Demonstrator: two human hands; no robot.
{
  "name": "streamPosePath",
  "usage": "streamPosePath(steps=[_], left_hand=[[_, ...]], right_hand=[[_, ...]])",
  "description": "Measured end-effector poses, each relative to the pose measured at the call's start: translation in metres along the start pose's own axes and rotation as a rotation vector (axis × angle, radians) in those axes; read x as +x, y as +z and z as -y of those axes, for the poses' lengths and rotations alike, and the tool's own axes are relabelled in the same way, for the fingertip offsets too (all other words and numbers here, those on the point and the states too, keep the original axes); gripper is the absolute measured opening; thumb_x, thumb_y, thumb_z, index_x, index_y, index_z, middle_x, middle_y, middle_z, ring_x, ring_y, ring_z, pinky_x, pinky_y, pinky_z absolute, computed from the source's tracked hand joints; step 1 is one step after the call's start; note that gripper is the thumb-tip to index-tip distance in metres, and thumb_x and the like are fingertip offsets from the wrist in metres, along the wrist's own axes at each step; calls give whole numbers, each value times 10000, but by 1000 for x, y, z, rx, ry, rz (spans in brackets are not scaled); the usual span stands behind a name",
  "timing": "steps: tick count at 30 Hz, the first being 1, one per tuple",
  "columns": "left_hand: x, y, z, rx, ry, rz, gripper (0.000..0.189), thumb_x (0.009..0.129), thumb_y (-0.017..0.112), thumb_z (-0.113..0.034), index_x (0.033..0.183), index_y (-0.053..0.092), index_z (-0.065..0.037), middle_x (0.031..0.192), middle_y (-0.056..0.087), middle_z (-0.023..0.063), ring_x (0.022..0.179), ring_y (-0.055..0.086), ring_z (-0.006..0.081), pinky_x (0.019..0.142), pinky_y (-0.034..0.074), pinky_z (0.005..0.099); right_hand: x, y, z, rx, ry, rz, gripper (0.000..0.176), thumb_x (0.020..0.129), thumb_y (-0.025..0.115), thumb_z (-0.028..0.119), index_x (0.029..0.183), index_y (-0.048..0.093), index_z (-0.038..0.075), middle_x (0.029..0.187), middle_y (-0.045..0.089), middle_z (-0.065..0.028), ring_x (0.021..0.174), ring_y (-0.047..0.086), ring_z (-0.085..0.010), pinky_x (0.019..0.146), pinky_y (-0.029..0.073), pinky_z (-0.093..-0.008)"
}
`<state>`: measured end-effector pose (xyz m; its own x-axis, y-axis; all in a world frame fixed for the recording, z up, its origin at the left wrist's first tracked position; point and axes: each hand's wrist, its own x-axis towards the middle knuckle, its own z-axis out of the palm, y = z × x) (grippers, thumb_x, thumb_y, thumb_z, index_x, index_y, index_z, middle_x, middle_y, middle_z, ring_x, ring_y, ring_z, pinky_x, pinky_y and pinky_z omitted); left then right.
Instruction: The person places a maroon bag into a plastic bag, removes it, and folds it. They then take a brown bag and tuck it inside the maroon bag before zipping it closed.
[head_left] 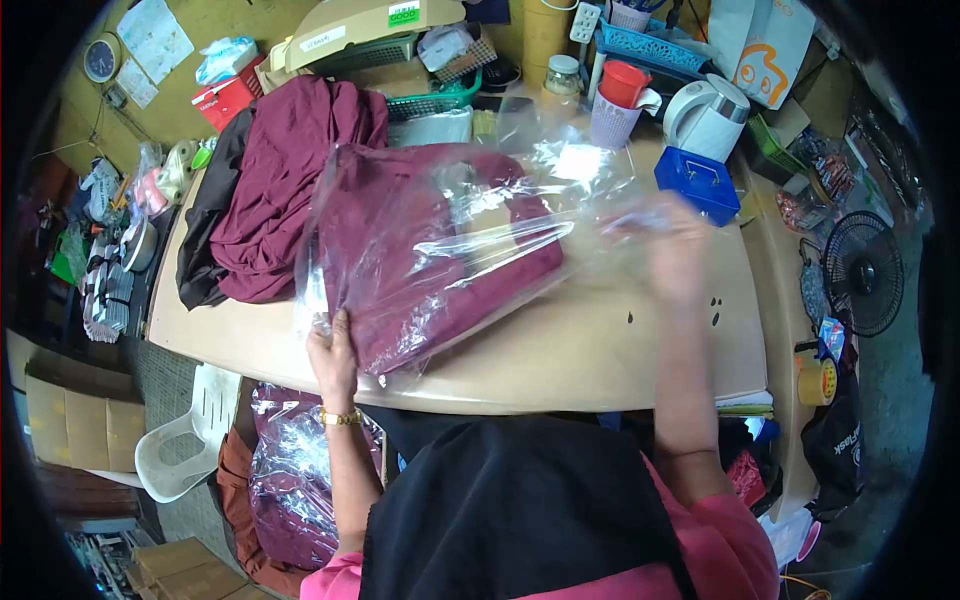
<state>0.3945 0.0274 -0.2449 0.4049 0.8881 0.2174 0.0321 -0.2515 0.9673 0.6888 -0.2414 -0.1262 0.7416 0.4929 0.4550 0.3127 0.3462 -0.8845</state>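
Maroon fabric, a folded garment (385, 215) inside a clear plastic bag (545, 238), lies in front of you across the middle of the tan tabletop (560, 365), its near left corner close to the near edge. Your left hand (336, 358) is at that corner, thumb on top, pinching the plastic between thumb and fingers; a gold-coloured band (340, 417) circles the wrist. Your right hand (678, 240) is by the right end of the bag, beyond the garment, near loose clear film; it is blurred, so you cannot tell whether its fingers pinch the film or stand apart. Just left of the bag, on the far left of the table, a heap of maroon cloth (290, 190) lies beside and partly over some black cloth (215, 220). Beyond your right hand is a blue metal box (698, 186), with a white kettle (703, 118) behind it. Left of the kettle, a red cup (624, 84) sits in a lilac container (612, 124), near a lidded glass jar (563, 77). Well to the right is a black fan (863, 272). Below the table's near left edge lies a plastic-wrapped maroon bundle (295, 490), with a white chair (190, 435) to its left.
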Motion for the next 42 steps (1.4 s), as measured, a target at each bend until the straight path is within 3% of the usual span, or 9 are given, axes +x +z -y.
streamPosePath(steps=[9, 11, 13, 15, 19, 22, 27, 35, 42], left_hand=[[-57, -30, 43, 362, -335, 184, 475, 927, 686, -354, 1079, 618, 91, 883, 652, 133, 766, 572, 162, 712, 499, 331], [-53, -30, 4, 623, 49, 225, 565, 894, 721, -367, 1186, 542, 83, 1000, 624, 181, 823, 587, 217, 769, 515, 365], [-32, -52, -34, 610, 118, 121, 547, 877, 725, -260, 1282, 492, 24, 1071, 598, 196, 954, 602, 274, 877, 497, 396], [-4, -40, -89, 684, 189, 102, 270, 899, 653, -154, 1099, 580, 14, 967, 629, 199, 863, 645, 344, 764, 511, 430], [45, 65, -117, 833, 403, 690, 225, 920, 546, -197, 1013, 640, -15, 859, 659, 224, 867, 628, 440, 808, 519, 458], [85, 149, -52, 1125, 644, 539, 395, 961, 494, -349, 1295, 595, -164, 1551, 333, 138, 1446, 252, 401, 1114, 168, 706], [104, 166, 9, 1261, 464, 654, 687, 960, 372, -622, 1552, 251, -294, 1631, 160, 120, 1494, 108, 407, 1134, 64, 695], [83, 170, -27, 1034, 642, 527, 622, 892, 617, -496, 1422, 482, -199, 1553, 286, 203, 1451, 225, 407, 1126, 180, 640], [-20, 269, -82, 153, 608, 964, 728, 805, 757, -441, 1300, 506, 29, 1331, 493, 300, 1210, 520, 420, 969, 465, 463]], right_hand=[[-142, -178, -59, -529, 814, -175, 213, 894, 650, 216, 912, 667, 5, 672, 643, -83, 546, 612, -147, 512, 491, -303], [-155, -204, -58, -1364, 174, -196, 216, 914, 633, 187, 1006, 651, -7, 832, 674, -113, 761, 668, -191, 670, 537, -340], [-123, -183, -2, -1534, 219, -514, 192, 946, 575, 101, 1092, 616, -15, 973, 661, -98, 939, 652, -233, 816, 524, -357], [-84, -116, 48, -850, -76, -606, 180, 972, 511, 54, 1114, 605, -5, 1012, 644, -90, 956, 638, -230, 878, 499, -344], [-55, 35, 54, -713, -278, 314, 299, 851, 677, 169, 1140, 637, 105, 1124, 641, -113, 1099, 582, -274, 1052, 364, -419], [-22, 75, -30, -1080, -332, 589, 462, 842, 710, 368, 1227, 612, 131, 1323, 560, -116, 1322, 444, -280, 1106, 218, -645], [-12, -23, -140, -1500, 70, -4, 631, 891, 633, 446, 1408, 468, 124, 1492, 388, -195, 1438, 262, -367, 1109, 113, -711], [-38, -112, -101, -1577, 389, -416, 449, 861, 689, 371, 1178, 621, 59, 1264, 562, -199, 1269, 456, -374, 989, 355, -588], [-17, -68, -82, -8, 475, 68, 164, 947, 619, 177, 1005, 608, 24, 861, 658, -53, 745, 639, -142, 639, 506, -284]])
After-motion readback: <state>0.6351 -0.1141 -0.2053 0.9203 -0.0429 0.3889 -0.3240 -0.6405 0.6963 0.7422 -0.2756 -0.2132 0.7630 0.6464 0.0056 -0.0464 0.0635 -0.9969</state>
